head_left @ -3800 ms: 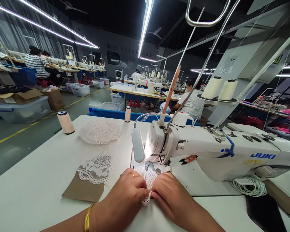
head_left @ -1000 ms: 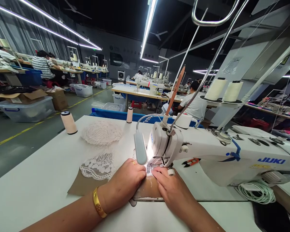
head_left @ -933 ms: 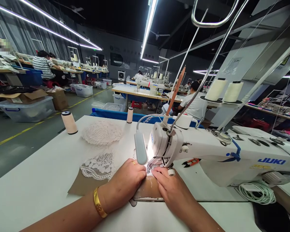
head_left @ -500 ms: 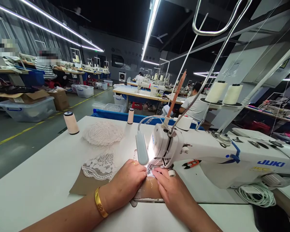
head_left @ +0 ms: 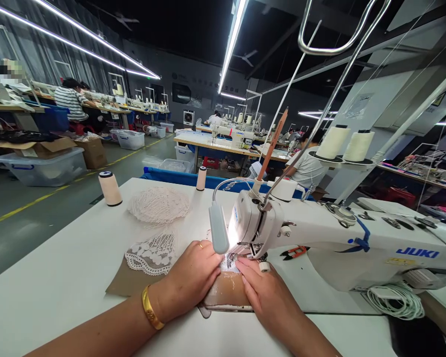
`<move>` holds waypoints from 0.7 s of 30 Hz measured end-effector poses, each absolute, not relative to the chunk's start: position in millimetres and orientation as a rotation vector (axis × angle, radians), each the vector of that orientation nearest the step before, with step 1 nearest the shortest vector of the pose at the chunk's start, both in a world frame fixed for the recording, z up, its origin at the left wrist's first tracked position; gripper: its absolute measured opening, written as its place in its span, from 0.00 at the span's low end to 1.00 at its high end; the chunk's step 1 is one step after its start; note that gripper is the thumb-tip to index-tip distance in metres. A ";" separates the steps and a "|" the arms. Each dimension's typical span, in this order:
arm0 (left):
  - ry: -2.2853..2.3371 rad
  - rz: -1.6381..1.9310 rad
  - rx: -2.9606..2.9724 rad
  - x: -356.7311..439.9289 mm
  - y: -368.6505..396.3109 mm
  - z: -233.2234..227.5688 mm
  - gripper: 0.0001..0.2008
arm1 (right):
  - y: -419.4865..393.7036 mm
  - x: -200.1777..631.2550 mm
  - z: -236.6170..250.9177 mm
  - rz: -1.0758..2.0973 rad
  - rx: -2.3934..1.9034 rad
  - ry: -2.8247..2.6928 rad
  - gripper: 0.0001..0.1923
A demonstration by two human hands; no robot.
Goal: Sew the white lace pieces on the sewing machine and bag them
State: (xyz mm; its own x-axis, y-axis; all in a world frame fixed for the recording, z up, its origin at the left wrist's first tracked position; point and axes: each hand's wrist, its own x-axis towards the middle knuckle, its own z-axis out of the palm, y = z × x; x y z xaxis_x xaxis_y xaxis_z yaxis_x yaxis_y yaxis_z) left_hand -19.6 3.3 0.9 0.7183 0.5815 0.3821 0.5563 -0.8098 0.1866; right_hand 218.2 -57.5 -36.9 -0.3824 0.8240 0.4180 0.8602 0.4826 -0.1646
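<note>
A white sewing machine has its presser foot down between my hands, under a lit grey lamp. To the left of the foot, my left hand has bent fingers closed on white lace at the edge of the work; their tips are partly hidden behind the lamp. On the other side, my right hand lies with its fingers stretched flat on the work, tips beside the foot. Brown material shows between the hands. White scalloped lace spreads left over a brown corner.
Bunched lace lies farther back on the white table, near two thread cones. Orange thread snips rest under the machine arm. Coiled white cord sits at right. Co-workers sit at other machines.
My left hand has shifted slightly left and back from the presser foot, baring more of the work. The lace and brown corner moved slightly left. My right hand has hardly moved.
</note>
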 end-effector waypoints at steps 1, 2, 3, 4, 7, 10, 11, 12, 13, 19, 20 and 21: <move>1.029 0.623 2.859 -20.6 3.1 3.3 0.06 | -58.0 218.9 -36.3 -0.121 -1.375 -2.283 0.24; 1.118 0.561 2.859 -21.4 2.4 6.2 0.06 | -58.5 219.6 -35.6 -0.135 -1.343 -2.279 0.23; 1.197 0.490 2.859 -21.7 0.9 9.7 0.06 | -59.2 220.2 -34.7 -0.147 -1.302 -2.275 0.23; 1.246 0.421 2.861 -21.8 -1.1 13.6 0.07 | -60.1 220.4 -33.5 -0.155 -1.251 -2.269 0.22; 1.111 0.295 2.812 -21.6 -8.4 24.7 0.18 | -63.8 217.7 -27.6 -0.085 -1.090 -2.228 0.22; 0.859 0.465 2.736 -23.8 -10.7 28.1 0.20 | -67.5 211.0 -20.9 0.083 -0.981 -2.227 0.22; 0.842 0.536 2.728 -25.3 -9.9 26.8 0.17 | -68.2 209.2 -19.5 0.120 -0.959 -2.248 0.23; 0.853 0.576 2.725 -26.9 -8.6 24.6 0.14 | -68.6 208.2 -18.8 0.136 -0.946 -2.276 0.23; 0.872 0.577 2.721 -28.6 -7.3 21.8 0.12 | -68.6 208.1 -18.7 0.135 -0.946 -2.302 0.22; 0.861 0.424 2.758 -29.4 -9.7 10.5 0.13 | -67.6 218.0 -18.9 0.009 -1.145 -2.321 0.17; 0.843 0.466 2.766 -28.0 -11.0 10.0 0.11 | -68.2 218.6 -17.7 0.002 -1.146 -2.329 0.18; 0.816 0.510 2.769 -26.5 -12.1 9.5 0.09 | -68.9 218.5 -16.3 0.005 -1.132 -2.343 0.19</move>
State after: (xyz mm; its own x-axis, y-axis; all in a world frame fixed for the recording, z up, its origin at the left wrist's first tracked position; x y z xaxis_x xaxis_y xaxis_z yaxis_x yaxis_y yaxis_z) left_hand -26.5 -12.1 9.5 0.7868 0.5566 0.2667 0.4840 -0.8245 0.2932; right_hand 218.5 -68.9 -16.3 -0.5061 0.7287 0.4613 0.7269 0.6483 -0.2266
